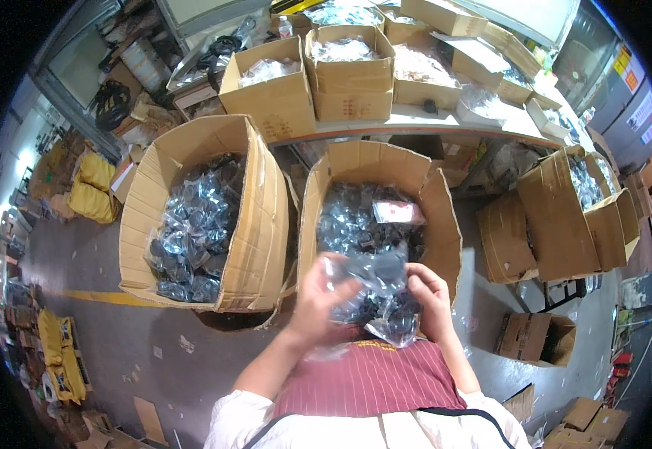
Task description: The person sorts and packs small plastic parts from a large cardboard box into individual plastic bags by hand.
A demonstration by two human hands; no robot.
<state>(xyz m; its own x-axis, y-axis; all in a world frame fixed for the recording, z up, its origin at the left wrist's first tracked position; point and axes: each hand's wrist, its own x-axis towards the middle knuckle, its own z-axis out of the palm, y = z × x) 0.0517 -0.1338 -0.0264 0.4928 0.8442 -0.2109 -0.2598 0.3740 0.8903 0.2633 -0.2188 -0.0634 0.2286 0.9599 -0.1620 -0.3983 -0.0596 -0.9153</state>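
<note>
Both hands hold a clear plastic bag with a dark part inside [377, 278], raised in front of my chest. My left hand [320, 299] grips its left side with the thumb across the bag. My right hand [430, 295] pinches the right edge. Just behind the bag stands an open cardboard box [442, 217] filled with similar bagged black parts. A second open box [255, 217] of the same bagged parts stands to its left.
A long table [415, 120] at the back carries several open cartons of clear bags. More cartons [558, 224] lean at the right, and small boxes [535, 337] lie on the grey floor. Yellow sacks [90, 187] sit at the far left.
</note>
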